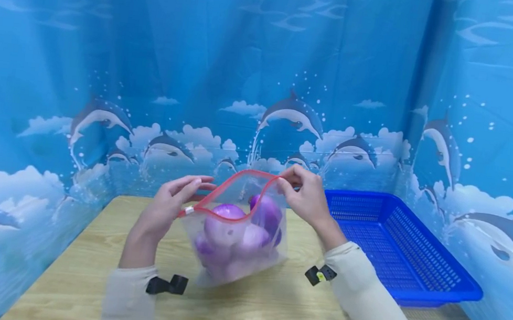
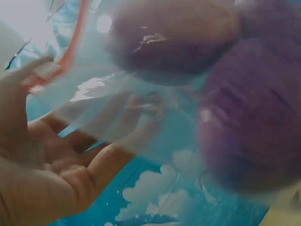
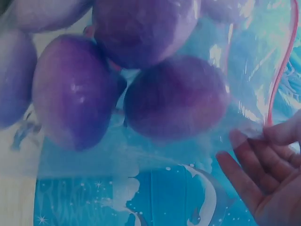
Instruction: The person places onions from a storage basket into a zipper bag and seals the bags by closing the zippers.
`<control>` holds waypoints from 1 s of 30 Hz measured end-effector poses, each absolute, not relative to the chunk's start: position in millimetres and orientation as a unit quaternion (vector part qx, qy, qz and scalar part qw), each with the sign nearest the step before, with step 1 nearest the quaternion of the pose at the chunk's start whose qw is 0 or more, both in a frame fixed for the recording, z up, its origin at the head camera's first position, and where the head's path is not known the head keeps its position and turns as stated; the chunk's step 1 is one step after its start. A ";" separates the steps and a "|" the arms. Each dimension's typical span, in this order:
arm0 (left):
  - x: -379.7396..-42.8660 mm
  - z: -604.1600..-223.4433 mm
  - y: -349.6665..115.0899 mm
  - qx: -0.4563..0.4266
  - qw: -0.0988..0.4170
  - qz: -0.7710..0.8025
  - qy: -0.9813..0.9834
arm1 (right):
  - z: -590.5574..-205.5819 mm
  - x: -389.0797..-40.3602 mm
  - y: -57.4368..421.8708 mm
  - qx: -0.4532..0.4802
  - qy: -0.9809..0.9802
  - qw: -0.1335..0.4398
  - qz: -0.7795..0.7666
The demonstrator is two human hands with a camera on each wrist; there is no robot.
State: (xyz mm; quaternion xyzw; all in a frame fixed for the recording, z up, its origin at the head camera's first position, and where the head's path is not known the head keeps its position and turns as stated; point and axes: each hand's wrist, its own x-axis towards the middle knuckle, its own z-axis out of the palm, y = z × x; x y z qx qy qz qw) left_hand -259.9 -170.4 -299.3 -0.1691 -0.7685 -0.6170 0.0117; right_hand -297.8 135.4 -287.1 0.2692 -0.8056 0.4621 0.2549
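A clear zip bag [image 1: 240, 263] with a red zip edge hangs tilted over the table, its mouth spread apart. Several rounded, glossy purple things [image 3: 75, 94], some paler at one end, fill it. My right hand [image 1: 305, 194] pinches the bag's top right corner between thumb and index finger, the other fingers lying loosely apart in the right wrist view. At the opposite corner, by the white zip slider [image 1: 189, 210], is my left hand [image 1: 171, 203]. Its fingers [image 2: 108, 117] extend loosely behind the clear film in the left wrist view, with the thumb beside the slider.
On the right of the wooden table [image 1: 83, 267] stands a blue plastic basket [image 1: 436, 254] with slotted sides, close to my right forearm. A blue curtain [image 1: 228, 72] printed with dolphins and clouds surrounds the table behind and at both sides.
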 end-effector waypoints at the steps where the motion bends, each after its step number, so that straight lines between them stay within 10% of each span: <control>1: -259.6 -300.2 -173.7 -0.175 0.008 -0.614 -0.770 | -287.1 -299.0 136.8 0.259 -0.806 0.259 0.465; 30: -270.2 -309.1 -152.1 -0.069 0.128 -0.652 -0.744 | -289.5 -305.9 189.3 0.163 -0.854 0.211 0.446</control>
